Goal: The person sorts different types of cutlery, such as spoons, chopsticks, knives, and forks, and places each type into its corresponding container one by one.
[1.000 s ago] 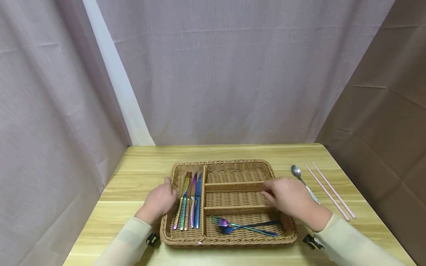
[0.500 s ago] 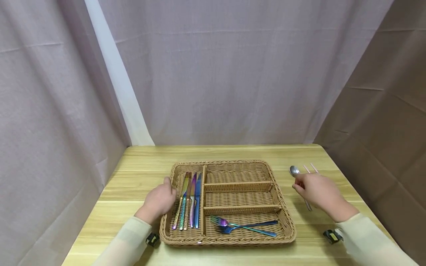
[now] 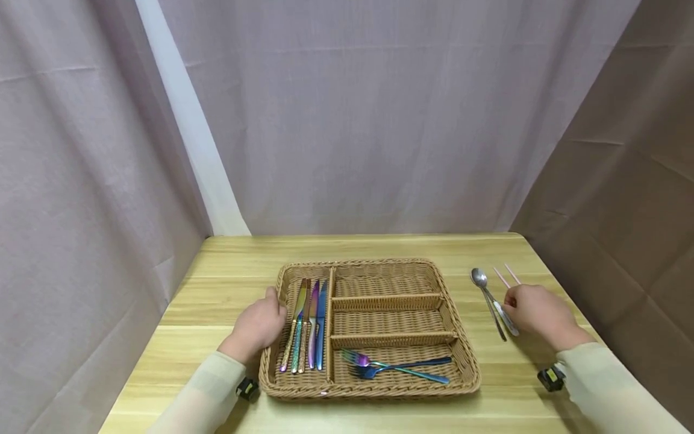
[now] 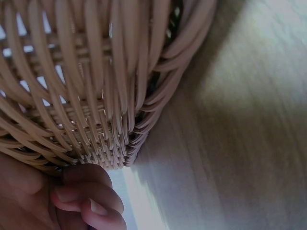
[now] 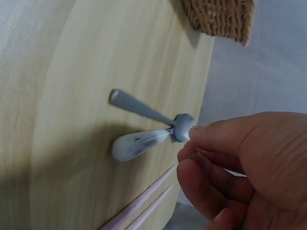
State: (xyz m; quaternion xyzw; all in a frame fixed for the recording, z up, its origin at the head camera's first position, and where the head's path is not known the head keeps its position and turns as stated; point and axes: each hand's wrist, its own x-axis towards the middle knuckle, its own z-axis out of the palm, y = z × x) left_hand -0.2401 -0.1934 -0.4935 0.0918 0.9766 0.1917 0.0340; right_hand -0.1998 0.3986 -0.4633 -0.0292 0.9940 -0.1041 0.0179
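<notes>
My left hand (image 3: 257,319) grips the left rim of a woven basket (image 3: 393,296), thumb at the rim; in the left wrist view, curled fingers (image 4: 91,196) show beside the wicker wall. Right of the basket, my right hand (image 3: 544,313) hovers over two pink chopsticks (image 3: 512,273) and covers much of them. Its thumb and fingers are loosely bent with nothing between them in the right wrist view. Beside it lie two spoons, bowls overlapping: one has a plain metal handle (image 5: 136,105), the other a white patterned handle (image 5: 136,144).
Several knives (image 3: 312,337) lie lengthwise in the basket's left compartment. Two crossed forks (image 3: 417,371) lie in the front right one. A wooden table (image 3: 228,259) bears everything, with grey curtains (image 3: 379,120) behind and at the sides.
My right hand has moved right, from over the basket, past the spoons, to above the chopsticks. The plain spoon handle has come into view. My left hand stays on the rim.
</notes>
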